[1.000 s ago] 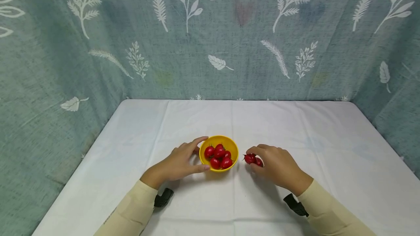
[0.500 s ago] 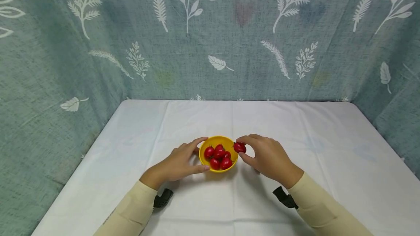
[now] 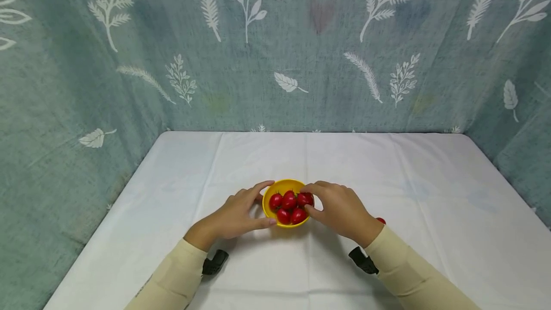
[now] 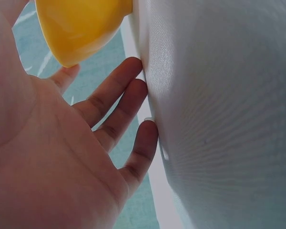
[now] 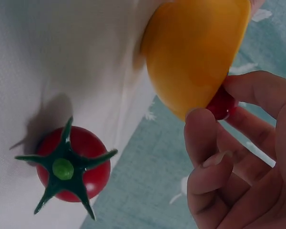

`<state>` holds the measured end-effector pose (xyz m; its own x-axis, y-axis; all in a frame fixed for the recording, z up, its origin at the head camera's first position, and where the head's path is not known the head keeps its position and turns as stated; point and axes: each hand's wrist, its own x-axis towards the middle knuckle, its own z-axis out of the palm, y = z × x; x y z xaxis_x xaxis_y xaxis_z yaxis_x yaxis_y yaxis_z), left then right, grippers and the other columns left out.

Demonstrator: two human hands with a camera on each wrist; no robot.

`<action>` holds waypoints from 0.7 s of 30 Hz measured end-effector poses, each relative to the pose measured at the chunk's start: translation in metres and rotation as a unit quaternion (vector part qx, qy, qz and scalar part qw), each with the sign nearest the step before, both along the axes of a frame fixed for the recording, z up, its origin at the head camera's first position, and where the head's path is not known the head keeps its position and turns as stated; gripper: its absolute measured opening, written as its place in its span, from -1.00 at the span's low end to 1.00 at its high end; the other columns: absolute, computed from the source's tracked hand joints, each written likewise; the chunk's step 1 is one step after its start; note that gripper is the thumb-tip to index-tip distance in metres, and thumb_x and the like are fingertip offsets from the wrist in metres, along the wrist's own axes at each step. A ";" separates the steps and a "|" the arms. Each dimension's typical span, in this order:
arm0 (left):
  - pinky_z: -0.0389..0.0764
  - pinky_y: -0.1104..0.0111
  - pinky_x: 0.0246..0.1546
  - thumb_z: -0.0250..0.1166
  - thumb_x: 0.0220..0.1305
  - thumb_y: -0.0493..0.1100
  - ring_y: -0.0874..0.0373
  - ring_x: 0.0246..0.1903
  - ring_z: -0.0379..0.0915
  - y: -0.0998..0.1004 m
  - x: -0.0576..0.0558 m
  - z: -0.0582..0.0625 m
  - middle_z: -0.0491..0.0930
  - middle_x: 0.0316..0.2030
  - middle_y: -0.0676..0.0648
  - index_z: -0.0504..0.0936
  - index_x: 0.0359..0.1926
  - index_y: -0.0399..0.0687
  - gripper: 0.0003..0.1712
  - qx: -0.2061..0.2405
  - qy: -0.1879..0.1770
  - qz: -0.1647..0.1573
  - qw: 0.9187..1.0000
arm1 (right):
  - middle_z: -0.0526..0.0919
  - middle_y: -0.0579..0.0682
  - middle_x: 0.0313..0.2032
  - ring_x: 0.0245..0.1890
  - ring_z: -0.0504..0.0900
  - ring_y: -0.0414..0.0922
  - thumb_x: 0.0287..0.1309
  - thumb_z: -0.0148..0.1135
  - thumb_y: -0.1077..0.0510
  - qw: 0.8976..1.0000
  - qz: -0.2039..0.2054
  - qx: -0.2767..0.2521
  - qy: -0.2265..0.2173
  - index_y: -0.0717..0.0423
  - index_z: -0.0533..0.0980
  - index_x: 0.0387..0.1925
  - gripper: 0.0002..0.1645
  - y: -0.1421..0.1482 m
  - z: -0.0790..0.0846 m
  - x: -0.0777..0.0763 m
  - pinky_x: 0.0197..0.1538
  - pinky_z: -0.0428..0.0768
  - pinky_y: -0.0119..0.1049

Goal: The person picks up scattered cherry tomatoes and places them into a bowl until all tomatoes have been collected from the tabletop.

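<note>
In the head view a small yellow bowl (image 3: 284,184) stands on the table with several red cherry tomatoes (image 3: 283,215) inside. My left hand (image 3: 234,212) holds the bowl from its left side, thumb and index finger at opposite parts of the rim; its other fingers rest against the cloth in the left wrist view. At the bowl's right rim, my right hand (image 3: 342,209) pinches a cherry tomato (image 5: 222,103) between thumb and index finger. Another cherry tomato (image 5: 74,164) with a green star-shaped stem lies on the table, mostly hidden behind the right wrist in the head view.
A white cloth (image 3: 366,166) covers the table. Behind it and along both sides hangs a blue-green curtain (image 3: 241,90) with white leaf prints. Black straps (image 3: 363,260) sit at both wrists.
My right hand has lifted one cherry tomato off the table and carried it left to the bowl's right rim. The left hand has stayed at the bowl.
</note>
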<state>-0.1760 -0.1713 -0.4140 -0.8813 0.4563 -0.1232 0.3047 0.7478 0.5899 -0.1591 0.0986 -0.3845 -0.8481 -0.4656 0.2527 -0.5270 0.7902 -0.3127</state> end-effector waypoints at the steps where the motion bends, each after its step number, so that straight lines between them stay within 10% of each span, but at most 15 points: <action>1: 0.20 -0.19 0.31 0.34 0.13 0.42 0.10 0.17 0.34 0.000 0.001 0.000 0.60 0.04 0.14 0.06 0.53 0.47 0.03 -0.001 0.000 0.000 1.000 | 0.76 -0.07 -0.12 -0.22 0.73 -0.09 0.10 0.48 0.04 1.000 0.003 0.002 0.001 -0.01 0.64 0.03 -0.58 0.000 -0.001 0.000 -0.17 0.69 -0.14; 21: 0.21 -0.16 0.29 0.33 0.13 0.42 0.10 0.14 0.34 0.002 0.000 -0.001 0.60 0.02 0.14 0.04 0.53 0.45 0.04 -0.001 0.007 -0.003 1.000 | 0.73 -0.13 -0.07 -0.46 0.64 -0.29 0.08 0.48 0.08 0.999 0.008 0.010 0.043 -0.08 0.64 0.05 -0.56 0.027 0.002 0.006 -0.37 0.59 -0.35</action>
<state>-0.1758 -0.1696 -0.4146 -0.8802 0.4613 -0.1118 0.3176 0.7474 0.5836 -0.1530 0.1260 -0.3821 -0.8158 -0.4850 0.3150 -0.5643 0.7868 -0.2500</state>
